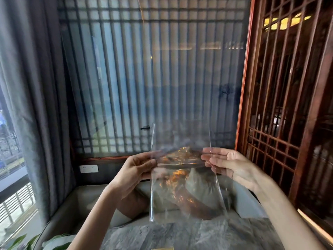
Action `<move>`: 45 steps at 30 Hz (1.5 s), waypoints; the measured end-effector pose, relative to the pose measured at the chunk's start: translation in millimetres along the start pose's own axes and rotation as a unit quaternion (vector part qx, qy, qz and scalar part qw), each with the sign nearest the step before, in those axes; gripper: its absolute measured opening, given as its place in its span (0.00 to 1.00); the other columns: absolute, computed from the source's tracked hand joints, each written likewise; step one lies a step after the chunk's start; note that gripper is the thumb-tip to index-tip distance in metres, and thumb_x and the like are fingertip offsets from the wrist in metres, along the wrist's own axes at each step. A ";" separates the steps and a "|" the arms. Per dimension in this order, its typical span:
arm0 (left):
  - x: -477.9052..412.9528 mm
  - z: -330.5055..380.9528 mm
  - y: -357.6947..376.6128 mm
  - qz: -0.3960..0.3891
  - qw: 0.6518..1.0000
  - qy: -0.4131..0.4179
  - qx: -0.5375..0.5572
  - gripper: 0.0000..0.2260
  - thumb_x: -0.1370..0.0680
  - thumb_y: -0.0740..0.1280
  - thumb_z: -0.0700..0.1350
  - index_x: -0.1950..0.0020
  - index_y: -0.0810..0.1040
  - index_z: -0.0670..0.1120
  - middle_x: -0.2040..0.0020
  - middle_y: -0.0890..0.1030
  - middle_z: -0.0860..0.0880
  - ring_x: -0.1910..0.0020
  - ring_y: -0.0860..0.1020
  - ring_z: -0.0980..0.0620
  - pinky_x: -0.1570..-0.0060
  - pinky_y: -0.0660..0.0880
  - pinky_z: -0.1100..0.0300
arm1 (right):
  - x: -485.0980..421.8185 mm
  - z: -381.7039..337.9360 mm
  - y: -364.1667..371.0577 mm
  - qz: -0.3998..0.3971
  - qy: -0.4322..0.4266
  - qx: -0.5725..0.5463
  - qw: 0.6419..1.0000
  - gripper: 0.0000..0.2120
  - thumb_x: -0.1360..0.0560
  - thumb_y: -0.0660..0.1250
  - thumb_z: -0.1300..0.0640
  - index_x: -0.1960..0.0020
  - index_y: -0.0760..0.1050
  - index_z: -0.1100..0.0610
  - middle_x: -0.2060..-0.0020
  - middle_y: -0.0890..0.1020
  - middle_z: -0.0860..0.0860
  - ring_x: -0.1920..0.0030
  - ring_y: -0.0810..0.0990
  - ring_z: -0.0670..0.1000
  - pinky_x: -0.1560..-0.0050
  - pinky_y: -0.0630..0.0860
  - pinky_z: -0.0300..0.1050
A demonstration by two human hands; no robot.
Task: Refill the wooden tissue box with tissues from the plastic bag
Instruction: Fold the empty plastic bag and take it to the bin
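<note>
A clear plastic bag [182,177] hangs in front of me at chest height, held between both hands. It looks see-through and flat, with orange reflections on it; I see no tissues inside. My left hand [137,170] pinches its left edge. My right hand [227,165] pinches its right edge with thumb and fingers. The wooden tissue box is not in view, apart from a thin yellowish edge [162,248] at the bottom of the frame that I cannot identify.
A grey stone-patterned table top [198,235] lies below the bag. Behind it stands a grey sofa [86,199] with a cushion. A slatted screen [153,78] fills the back, a red wooden lattice [288,105] the right, a curtain [32,105] the left.
</note>
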State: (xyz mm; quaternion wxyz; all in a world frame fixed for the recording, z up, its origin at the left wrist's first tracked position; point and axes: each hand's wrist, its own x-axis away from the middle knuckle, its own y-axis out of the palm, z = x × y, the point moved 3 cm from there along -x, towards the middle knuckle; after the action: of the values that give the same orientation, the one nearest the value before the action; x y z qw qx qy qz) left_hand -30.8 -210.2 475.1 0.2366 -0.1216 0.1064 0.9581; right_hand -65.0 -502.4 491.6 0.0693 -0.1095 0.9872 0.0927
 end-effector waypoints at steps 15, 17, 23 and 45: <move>-4.4 8.4 3.7 0.018 0.983 0.181 -0.005 0.18 0.26 0.58 0.29 0.63 0.86 0.43 0.57 0.87 0.46 0.57 0.85 0.51 0.59 0.80 0.64 | 6.2 -21.5 3.3 -0.005 -0.173 0.033 0.984 0.13 0.24 0.62 0.61 0.44 0.83 0.56 0.38 0.82 0.54 0.38 0.81 0.53 0.41 0.79 0.45; -1.4 11.8 -1.3 0.041 0.979 0.198 -0.020 0.18 0.26 0.59 0.30 0.62 0.86 0.44 0.58 0.87 0.47 0.56 0.85 0.52 0.58 0.80 0.63 | -0.6 -16.6 6.5 -0.055 -0.108 -0.032 0.992 0.20 0.21 0.58 0.52 0.32 0.75 0.52 0.34 0.79 0.55 0.37 0.79 0.57 0.38 0.77 0.54; 17.1 13.5 -22.0 0.081 0.979 0.175 -0.065 0.18 0.24 0.60 0.28 0.62 0.85 0.43 0.54 0.87 0.47 0.54 0.85 0.53 0.56 0.81 0.64 | -22.0 17.1 25.5 -0.029 -0.037 0.045 0.998 0.31 0.29 0.72 0.59 0.28 0.69 0.48 0.45 0.85 0.54 0.51 0.86 0.53 0.55 0.84 0.45; 155.4 -32.6 -109.1 0.385 0.919 -0.005 -0.081 0.06 0.25 0.71 0.35 0.51 0.79 0.33 0.63 0.83 0.42 0.66 0.82 0.50 0.66 0.80 0.62 | -40.5 167.2 206.2 -0.200 0.101 0.087 0.971 0.58 0.43 0.77 0.33 0.22 0.47 0.38 0.37 0.82 0.47 0.37 0.80 0.47 0.33 0.73 0.51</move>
State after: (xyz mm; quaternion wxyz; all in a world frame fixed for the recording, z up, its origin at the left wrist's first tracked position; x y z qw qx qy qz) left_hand -106.0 -57.8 384.2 -0.1605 -0.0853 0.0661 0.9811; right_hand -53.6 -263.4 369.9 -0.0039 -0.3072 0.9514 -0.0211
